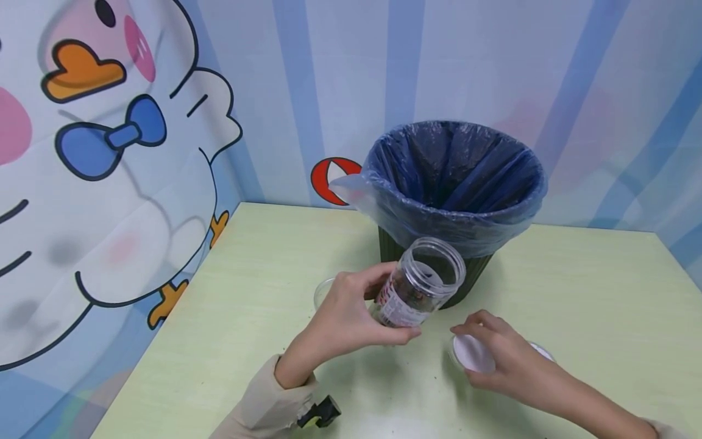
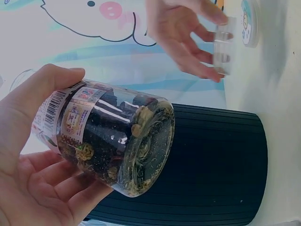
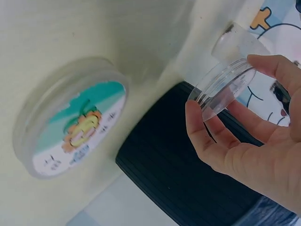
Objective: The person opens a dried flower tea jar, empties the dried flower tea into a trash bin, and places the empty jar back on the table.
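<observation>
My left hand [image 1: 345, 317] grips a clear jar [image 1: 419, 286] with a printed label [image 2: 77, 117]. The jar is tilted, its uncapped mouth facing up and right in the head view. Dark and yellowish-brown dried pieces [image 2: 84, 151] lie inside, several gathered near its base. Over the table at the right, my right hand [image 1: 507, 360] pinches a shallow clear round lid [image 3: 228, 87] by its rim, between thumb and fingers. Beyond that hand lies a second round lid [image 3: 75, 127] with a teal and white picture on top, mostly hidden by the hand in the head view.
A dark ribbed bin [image 2: 221, 165] lined with a blue plastic bag [image 1: 466, 222] stands on the table just behind the jar. Another clear container [image 3: 237, 44] sits left of the bin, partly covered by my left hand in the head view. A printed cloth wall [image 1: 340, 73] backs the table.
</observation>
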{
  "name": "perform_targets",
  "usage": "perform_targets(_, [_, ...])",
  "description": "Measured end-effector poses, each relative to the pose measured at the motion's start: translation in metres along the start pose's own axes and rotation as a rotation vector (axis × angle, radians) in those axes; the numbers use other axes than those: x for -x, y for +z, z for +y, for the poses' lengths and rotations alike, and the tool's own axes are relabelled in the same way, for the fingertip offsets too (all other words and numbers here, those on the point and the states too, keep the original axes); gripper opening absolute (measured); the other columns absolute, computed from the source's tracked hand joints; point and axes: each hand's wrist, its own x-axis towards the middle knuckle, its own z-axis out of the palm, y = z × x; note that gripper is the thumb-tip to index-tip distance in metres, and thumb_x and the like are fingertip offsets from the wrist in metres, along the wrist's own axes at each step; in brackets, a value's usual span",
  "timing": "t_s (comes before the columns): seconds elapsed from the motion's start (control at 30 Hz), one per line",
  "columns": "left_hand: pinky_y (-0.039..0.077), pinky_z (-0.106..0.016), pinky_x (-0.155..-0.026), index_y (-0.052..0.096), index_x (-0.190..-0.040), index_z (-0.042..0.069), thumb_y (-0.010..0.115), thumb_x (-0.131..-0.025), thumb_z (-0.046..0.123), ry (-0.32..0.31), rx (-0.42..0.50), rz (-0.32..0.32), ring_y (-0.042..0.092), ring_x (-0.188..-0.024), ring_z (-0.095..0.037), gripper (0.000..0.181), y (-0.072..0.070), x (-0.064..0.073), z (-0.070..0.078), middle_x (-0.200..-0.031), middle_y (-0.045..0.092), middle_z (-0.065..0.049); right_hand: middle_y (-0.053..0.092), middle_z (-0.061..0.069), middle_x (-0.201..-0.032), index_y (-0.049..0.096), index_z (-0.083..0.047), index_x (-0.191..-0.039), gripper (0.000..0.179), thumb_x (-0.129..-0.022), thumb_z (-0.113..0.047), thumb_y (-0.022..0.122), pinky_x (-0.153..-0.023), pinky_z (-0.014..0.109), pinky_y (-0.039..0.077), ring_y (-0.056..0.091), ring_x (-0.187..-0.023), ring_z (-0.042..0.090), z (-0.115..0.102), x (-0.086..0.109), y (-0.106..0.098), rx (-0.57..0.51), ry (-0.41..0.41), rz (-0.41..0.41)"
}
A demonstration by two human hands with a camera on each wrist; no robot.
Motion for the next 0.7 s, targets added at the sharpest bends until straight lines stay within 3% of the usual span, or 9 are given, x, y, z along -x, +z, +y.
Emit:
perform_targets(0.27, [0.056, -0.027, -0.082, 0.064, -0.126, 0.015, 0.093, -0.066, 0.018, -0.007, 0.012, 0.001, 0.068, -0.093, -0.005, 0.067, -0.002, -0.001, 0.005, -0.105, 0.07, 0.008, 0.054, 0.0, -0.109, 0.068, -0.004, -0.117, 0.053, -0.069, -0.015, 0.087, -0.075, 0.032, 0.051, 0.056, -0.095, 0.018, 0.007, 0.001, 0.012, -0.028, 0.023, -0.068])
perform_targets(0.5, [0.056, -0.027, -0.083, 0.064, -0.127, 0.015, 0.093, -0.066, 0.016, -0.021, 0.023, 0.017, 0.068, -0.095, -0.005, 0.068, -0.005, 0.001, 0.007, -0.107, 0.07, 0.008, 0.055, 0.0, -0.107, 0.069, -0.006, -0.115, 0.055, -0.064, -0.015, 0.088, -0.076, 0.032, 0.052, 0.057, -0.096, 0.021, 0.011, 0.004, 0.027, -0.014, 0.002, -0.057])
perform_targets(0.7, [0.057, -0.027, -0.082, 0.064, -0.127, 0.016, 0.092, -0.067, 0.016, -0.026, 0.028, 0.022, 0.068, -0.095, -0.005, 0.067, -0.006, 0.002, 0.007, -0.108, 0.07, 0.008, 0.054, 0.0, -0.108, 0.068, -0.006, -0.116, 0.054, -0.067, -0.016, 0.088, -0.075, 0.032, 0.052, 0.056, -0.095, 0.02, 0.011, 0.004, 0.027, -0.02, 0.027, -0.098])
